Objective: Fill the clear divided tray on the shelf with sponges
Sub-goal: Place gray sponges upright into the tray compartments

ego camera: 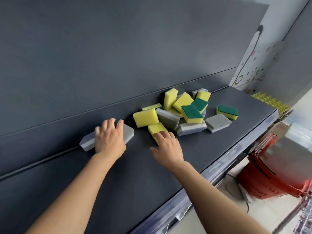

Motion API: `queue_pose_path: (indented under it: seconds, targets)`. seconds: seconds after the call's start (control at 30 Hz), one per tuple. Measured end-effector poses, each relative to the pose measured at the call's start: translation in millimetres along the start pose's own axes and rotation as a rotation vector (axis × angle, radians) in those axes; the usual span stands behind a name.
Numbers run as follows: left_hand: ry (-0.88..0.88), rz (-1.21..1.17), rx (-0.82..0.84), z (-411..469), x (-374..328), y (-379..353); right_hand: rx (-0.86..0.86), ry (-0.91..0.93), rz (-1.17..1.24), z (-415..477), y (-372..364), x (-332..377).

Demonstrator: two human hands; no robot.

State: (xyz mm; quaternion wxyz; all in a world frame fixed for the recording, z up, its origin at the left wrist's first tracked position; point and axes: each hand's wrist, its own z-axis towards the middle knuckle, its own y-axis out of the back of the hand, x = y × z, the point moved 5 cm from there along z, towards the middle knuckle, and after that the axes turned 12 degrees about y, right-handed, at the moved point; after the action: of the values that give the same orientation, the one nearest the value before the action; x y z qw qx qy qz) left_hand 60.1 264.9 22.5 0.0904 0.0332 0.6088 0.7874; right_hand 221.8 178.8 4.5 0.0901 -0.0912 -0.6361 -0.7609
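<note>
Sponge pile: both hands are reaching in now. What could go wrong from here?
1. The right hand touches a yellow sponge at the near edge of the pile. Others rest against it, so pulling it out may tumble the pile.
2. A green-topped sponge lies loose near the right end of the shelf. A tumble might knock it off toward the red basket below.

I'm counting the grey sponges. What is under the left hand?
Under the left hand lies a grey sponge against the back panel, both ends showing. The hand covers its middle, so one sponge or two cannot be told.
</note>
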Motion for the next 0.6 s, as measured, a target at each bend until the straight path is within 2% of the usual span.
queue_pose_path:
  seconds: [0.13,0.3,0.4,0.5,0.6]
  targets:
    - [0.213,-0.024,0.16,-2,30,-13,0.09,0.088,0.09,23,-17,19]
    - [0.217,-0.047,0.123,-8,34,-6,0.148,0.127,0.185,46,-33,45]
    - [0.207,-0.103,0.143,-15,35,-6,0.168,0.08,0.246,54,-38,51]
    - [0.295,-0.291,0.234,-22,39,-6,0.235,0.033,0.209,59,-42,50]
    - [0.317,-0.327,0.241,-29,40,-5,0.295,0.025,0.139,62,-43,52]
